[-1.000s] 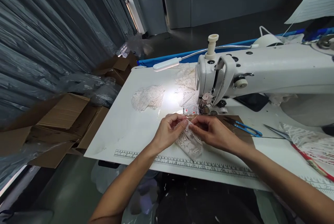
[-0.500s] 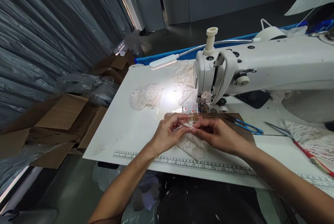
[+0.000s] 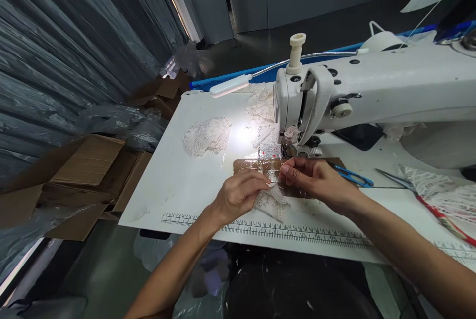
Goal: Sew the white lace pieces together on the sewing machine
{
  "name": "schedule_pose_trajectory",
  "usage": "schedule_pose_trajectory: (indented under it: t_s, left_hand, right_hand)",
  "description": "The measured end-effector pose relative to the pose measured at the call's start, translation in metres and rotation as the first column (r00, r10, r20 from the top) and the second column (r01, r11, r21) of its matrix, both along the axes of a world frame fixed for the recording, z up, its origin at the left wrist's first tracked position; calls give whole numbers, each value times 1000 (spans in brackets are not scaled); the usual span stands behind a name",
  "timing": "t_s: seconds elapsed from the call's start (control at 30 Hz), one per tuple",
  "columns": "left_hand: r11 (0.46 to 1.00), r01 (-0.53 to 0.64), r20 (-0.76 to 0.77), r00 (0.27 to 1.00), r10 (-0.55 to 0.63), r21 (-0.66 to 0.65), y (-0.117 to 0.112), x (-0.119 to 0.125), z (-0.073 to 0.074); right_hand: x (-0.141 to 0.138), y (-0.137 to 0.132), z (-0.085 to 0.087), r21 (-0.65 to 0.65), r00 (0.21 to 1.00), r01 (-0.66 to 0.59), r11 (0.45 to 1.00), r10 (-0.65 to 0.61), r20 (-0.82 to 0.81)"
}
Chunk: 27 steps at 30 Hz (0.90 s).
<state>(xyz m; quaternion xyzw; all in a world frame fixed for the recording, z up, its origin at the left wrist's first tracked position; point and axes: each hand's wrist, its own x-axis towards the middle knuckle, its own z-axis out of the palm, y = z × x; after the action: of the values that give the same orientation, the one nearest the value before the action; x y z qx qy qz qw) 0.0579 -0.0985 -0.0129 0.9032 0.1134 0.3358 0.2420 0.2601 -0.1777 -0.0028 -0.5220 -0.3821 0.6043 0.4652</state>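
Observation:
In front of the sewing machine (image 3: 357, 91), my left hand (image 3: 240, 195) pinches the top of a cream lace piece (image 3: 272, 204), which hangs down onto the white table. A little to its right, my right hand (image 3: 316, 178) has thumb and forefinger pressed together, apart from the lace. Whatever lies between those fingertips is too small to make out. Under both hands is a brown plate (image 3: 256, 164) with a glossy clear cover, just before the needle area. Blue thread snips (image 3: 353, 176) lie right beside my right hand.
A flat lace piece (image 3: 207, 136) rests left of the lamp's bright spot, with more lace (image 3: 260, 103) behind it. Scissors (image 3: 394, 179) and a white lace bundle (image 3: 439, 190) are at the right. A printed ruler (image 3: 290, 234) runs along the front edge. Cardboard boxes (image 3: 89, 165) stand left.
My right hand has come away from the lace and moved slightly right and up. My left hand keeps hold of the lace, its fingers now turned more over it.

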Motion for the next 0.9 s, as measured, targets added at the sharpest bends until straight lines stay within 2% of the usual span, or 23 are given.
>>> schedule_pose_trajectory:
  t_s: [0.07,0.13,0.27,0.43,0.53,0.6,0.63,0.67,0.8,0.9]
  left_hand:
    - [991,18,10,1000,-20,130,1,-2,-2]
    - [978,8,37,999,-16,208,1,-4,-4]
    - [977,8,78,997,-25,214,2,-7,-6]
    - [970,-15,67,998,-2,242,0,-7,-7]
    - [966,-31,55,998,17,255,-2,-4,-9]
    - [958,-37,52,998,24,285,-3,-3,-9]
    - [951,-36,53,998,20,308,-3,-3,-9]
    - [945,-28,53,999,11,326,-3,-2,-9]
    - [940,29,43,998,-46,341,-3,-2,-4]
    - [930,41,43,997,-61,364,-4,-1,0]
  right_hand:
    - [-1,0,-4,96,994,-7,995,-3,105]
    - [-4,-1,-7,182,971,-66,981,21,236]
    - [-12,-5,-8,284,886,-158,946,8,465]
    - [-22,-11,-8,419,827,-191,888,-84,556]
    - [-28,-15,-9,499,707,-229,836,-209,675]
    - [-32,-17,-9,505,634,-232,832,-264,727]
    - [-33,-17,-9,499,637,-213,840,-268,723]
    - [-33,-17,-9,483,672,-181,857,-251,697]
    - [-29,-16,-12,289,888,-69,955,-73,453]
    - [-26,-14,-14,158,943,-73,985,16,331]
